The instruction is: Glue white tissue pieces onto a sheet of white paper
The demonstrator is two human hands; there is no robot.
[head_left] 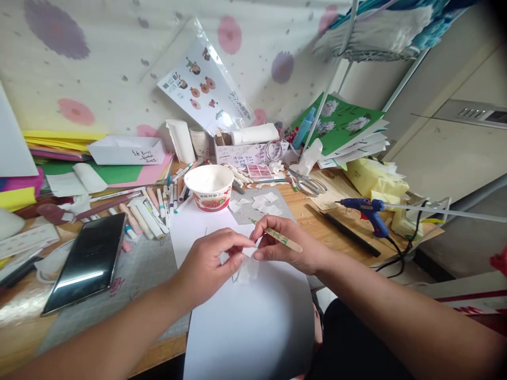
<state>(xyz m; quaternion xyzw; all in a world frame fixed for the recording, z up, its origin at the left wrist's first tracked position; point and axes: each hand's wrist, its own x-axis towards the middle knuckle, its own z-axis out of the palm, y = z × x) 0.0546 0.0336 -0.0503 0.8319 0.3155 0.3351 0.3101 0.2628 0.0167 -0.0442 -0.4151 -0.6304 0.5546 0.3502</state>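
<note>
My left hand (216,266) is closed, thumb and forefinger pinching a small piece of white paper (249,252). My right hand (283,240) meets it from the other side and pinches the same paper. A flat wooden stick (284,240) with green print is also tucked in the right hand, lying across its fingers. Below both hands is a large white sheet (249,322), with thin whitish scraps (246,272) on it. Just beyond stands a white paper bowl (209,184) with a red printed band. Several torn paper pieces (263,203) lie to its right.
Markers (150,211) crowd the left, beside a black phone (89,258). At right are scissors (307,182), a black stick (350,235) and a blue glue gun (368,214) with its cord. A white box (253,153) and a tissue pack (374,179) stand farther back.
</note>
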